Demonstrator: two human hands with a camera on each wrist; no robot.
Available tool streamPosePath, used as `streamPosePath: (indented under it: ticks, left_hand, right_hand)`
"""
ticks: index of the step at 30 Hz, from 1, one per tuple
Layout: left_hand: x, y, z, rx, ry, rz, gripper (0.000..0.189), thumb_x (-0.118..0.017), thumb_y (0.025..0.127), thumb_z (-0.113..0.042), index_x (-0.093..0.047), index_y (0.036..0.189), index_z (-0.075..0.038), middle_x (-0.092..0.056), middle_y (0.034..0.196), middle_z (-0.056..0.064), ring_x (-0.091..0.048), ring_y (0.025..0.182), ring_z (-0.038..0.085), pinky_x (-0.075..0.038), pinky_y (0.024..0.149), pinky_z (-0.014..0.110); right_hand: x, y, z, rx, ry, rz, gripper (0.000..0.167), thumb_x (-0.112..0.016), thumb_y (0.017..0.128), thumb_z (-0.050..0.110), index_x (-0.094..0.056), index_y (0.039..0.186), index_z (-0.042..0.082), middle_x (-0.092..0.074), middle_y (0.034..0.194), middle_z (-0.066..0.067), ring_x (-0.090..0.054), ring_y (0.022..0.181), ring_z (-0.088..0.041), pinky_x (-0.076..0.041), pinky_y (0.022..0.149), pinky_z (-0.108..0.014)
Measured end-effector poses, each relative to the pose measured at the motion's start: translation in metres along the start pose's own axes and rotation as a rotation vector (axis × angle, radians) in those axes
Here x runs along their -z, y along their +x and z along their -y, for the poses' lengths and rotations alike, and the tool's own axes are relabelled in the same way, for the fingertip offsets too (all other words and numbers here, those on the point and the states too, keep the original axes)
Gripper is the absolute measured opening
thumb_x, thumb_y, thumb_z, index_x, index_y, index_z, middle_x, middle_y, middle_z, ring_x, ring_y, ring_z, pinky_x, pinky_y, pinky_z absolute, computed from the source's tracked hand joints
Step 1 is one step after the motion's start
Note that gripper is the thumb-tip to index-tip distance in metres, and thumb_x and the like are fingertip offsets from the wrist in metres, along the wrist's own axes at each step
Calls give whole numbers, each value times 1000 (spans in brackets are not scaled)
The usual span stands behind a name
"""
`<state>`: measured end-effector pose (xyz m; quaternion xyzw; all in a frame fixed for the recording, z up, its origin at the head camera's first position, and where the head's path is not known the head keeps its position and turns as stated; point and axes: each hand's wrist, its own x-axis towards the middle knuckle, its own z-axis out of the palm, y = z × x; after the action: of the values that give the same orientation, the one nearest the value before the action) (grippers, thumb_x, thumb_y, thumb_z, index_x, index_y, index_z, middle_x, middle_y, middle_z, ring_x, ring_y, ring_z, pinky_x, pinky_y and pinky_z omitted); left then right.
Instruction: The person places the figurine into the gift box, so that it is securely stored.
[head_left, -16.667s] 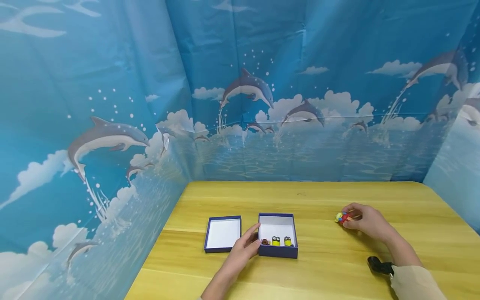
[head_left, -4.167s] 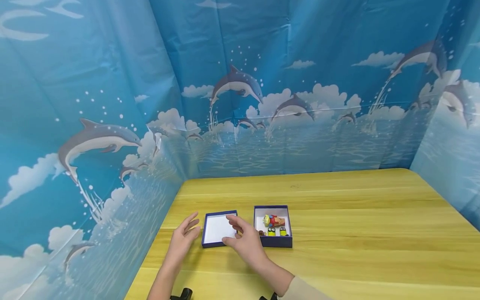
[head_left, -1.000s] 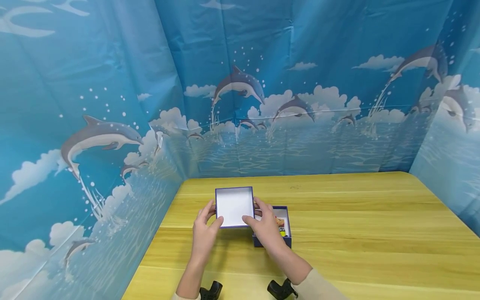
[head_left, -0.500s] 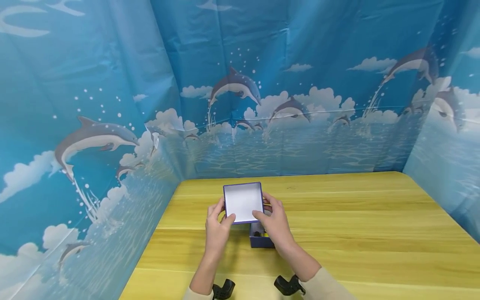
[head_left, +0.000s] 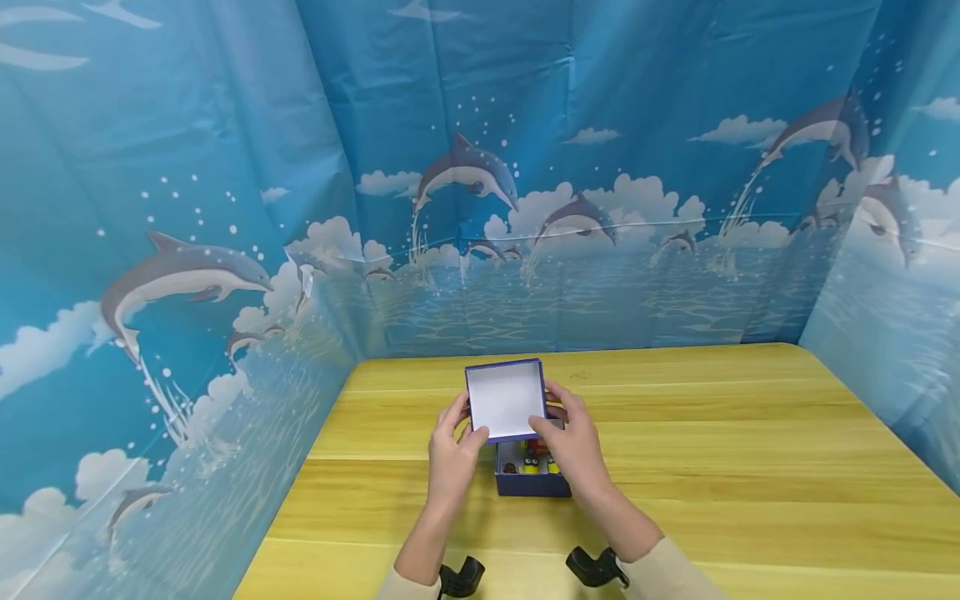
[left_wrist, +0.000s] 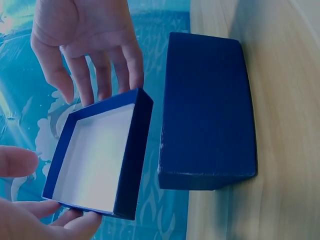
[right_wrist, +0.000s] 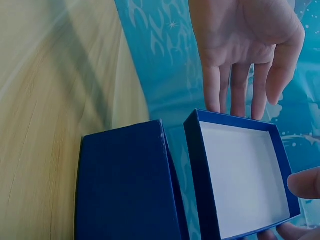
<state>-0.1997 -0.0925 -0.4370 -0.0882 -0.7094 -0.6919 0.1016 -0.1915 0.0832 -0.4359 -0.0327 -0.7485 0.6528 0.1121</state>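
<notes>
Both hands hold a shallow blue box lid [head_left: 506, 400] in the air, its white inside facing me. The left hand [head_left: 453, 454] is at the lid's left side and the right hand [head_left: 573, 446] at its right, each with its thumb at a near corner. Just below stands the deeper blue box [head_left: 533, 485], upright on the table; the lid hides its far part. Inside are two yellow goggle-eyed figures [head_left: 531, 465], a small brown piece [head_left: 510, 468] and a partly hidden red figure [head_left: 537, 446]. In the left wrist view a gap separates lid and box.
The yellow wood-grain table [head_left: 712, 467] extends to the right of the box. A blue curtain [head_left: 637, 283] printed with dolphins hangs behind it and along the left side. Black wrist devices [head_left: 461, 577] sit at both wrists.
The right hand first held the red figure at the right; later that figure lay in the box. Both hands then lifted the lid from the table and carried it right, over the box.
</notes>
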Motion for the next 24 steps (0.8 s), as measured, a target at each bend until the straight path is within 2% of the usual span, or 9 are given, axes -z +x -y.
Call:
streamPosePath:
  ticks: [6,12,18,24]
  left_hand:
    - [-5,-2,0,10,-7,26,69,-66,87,2,-44,151,-11,-45,146,11,-41,132,36,-35,116,52]
    - [-8,-4,0,25,-31,57,72,-66,86,2,-42,152,-12,-47,142,17,-41,130,38,-36,115,52]
    - [-9,-4,0,45,-18,92,75,-67,87,-2,-39,155,-20,-49,141,18,-40,131,37,-30,116,58]
    - [-7,-1,0,66,-12,127,72,-67,88,-7,-41,154,-24,-50,142,16,-43,131,37,-31,115,55]
  right_hand:
    - [8,1,-2,-10,12,2,60,-65,96,11,-43,152,17,-45,145,-8,-48,128,-31,-55,95,-48]
    - [16,3,-2,-2,-2,-13,57,-65,97,12,-46,150,19,-51,143,-5,-50,125,-30,-51,99,-46]
    - [23,4,-2,0,2,-4,54,-64,98,12,-48,149,20,-52,142,-6,-51,127,-29,-48,104,-47]
    - [31,5,1,25,32,-3,51,-62,98,10,-50,147,16,-53,141,-9,-53,128,-30,-47,107,-44]
